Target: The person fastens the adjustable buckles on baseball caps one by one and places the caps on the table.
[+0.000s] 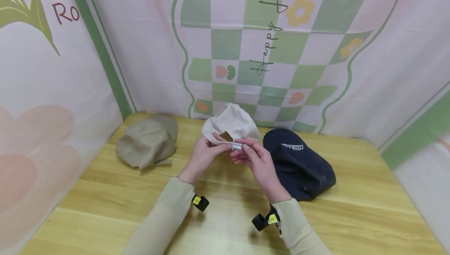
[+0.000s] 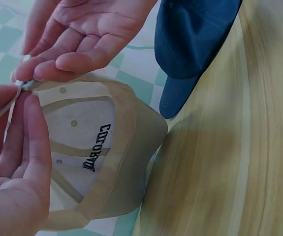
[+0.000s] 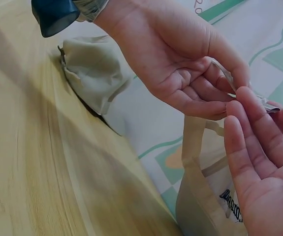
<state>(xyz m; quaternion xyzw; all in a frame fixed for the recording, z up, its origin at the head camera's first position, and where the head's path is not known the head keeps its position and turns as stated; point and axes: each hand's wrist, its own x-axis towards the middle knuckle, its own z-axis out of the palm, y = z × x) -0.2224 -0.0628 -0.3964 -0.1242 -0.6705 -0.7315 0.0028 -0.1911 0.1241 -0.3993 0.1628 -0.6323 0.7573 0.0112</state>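
A cream cap [image 1: 233, 122] stands at the table's back middle, its rear opening toward me. My left hand [image 1: 202, 155] pinches its back strap [image 1: 218, 141] between thumb and fingers. With thumb and fingertips, my right hand [image 1: 261, 163] pinches the silver metal buckle [image 1: 237, 147] at the strap's end. Both hands' fingertips nearly meet at the buckle. In the left wrist view, the inside of the cap [image 2: 89, 132] shows dark lettering seen reversed. Fingers partly cover the buckle [image 3: 271, 109] in the right wrist view.
A khaki cap [image 1: 145, 139] lies at the left of the wooden table [image 1: 225, 223]. A navy cap [image 1: 302, 165] with white lettering lies at the right, close to my right forearm. Behind the table hangs a printed cloth [image 1: 225, 44]. Both wrists wear black camera mounts.
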